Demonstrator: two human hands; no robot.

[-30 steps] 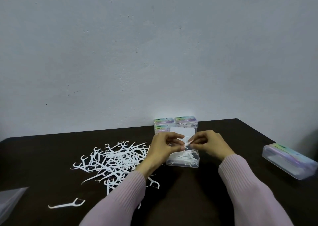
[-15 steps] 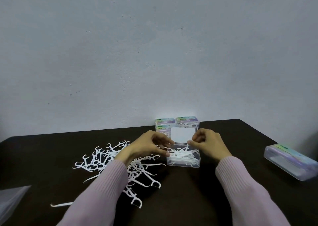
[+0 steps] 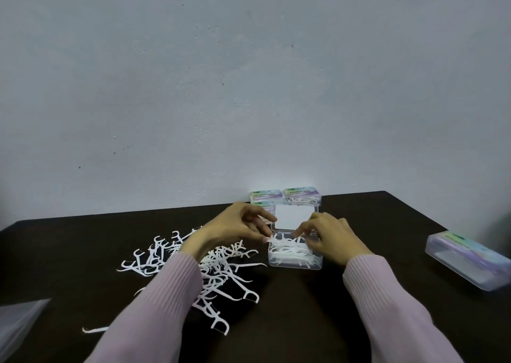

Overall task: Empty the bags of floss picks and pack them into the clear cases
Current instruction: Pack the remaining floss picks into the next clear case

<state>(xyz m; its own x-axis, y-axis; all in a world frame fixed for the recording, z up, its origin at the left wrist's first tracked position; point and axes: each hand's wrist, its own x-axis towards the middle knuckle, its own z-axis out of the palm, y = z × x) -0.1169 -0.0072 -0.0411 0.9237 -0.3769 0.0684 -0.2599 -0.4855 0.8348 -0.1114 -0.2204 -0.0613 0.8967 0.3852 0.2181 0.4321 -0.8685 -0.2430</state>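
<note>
An open clear case [image 3: 294, 264] sits mid-table, its white-backed lid [image 3: 294, 217] standing upright behind it and several white floss picks [image 3: 287, 252] lying inside. My left hand [image 3: 235, 230] hovers at the case's left rim with loosely curled fingers, its thumb tip touching the end of a pick there. Over the right half of the case, my right hand [image 3: 329, 238] has its fingertips curled down and pinching picks in the case. A loose pile of floss picks [image 3: 221, 268] spreads on the table left of the case, partly under my left forearm.
Closed cases filled with picks [image 3: 302, 196] stand against the wall behind the open one. Another closed clear case [image 3: 467, 260] lies at the right table edge. An empty clear bag [image 3: 16, 324] lies at the bottom left, with a single pick [image 3: 94, 329] near it.
My right hand has lowered its pick into the case and onto the picks there. My left hand let go, swung out over the pile and came back to the case's left rim.
</note>
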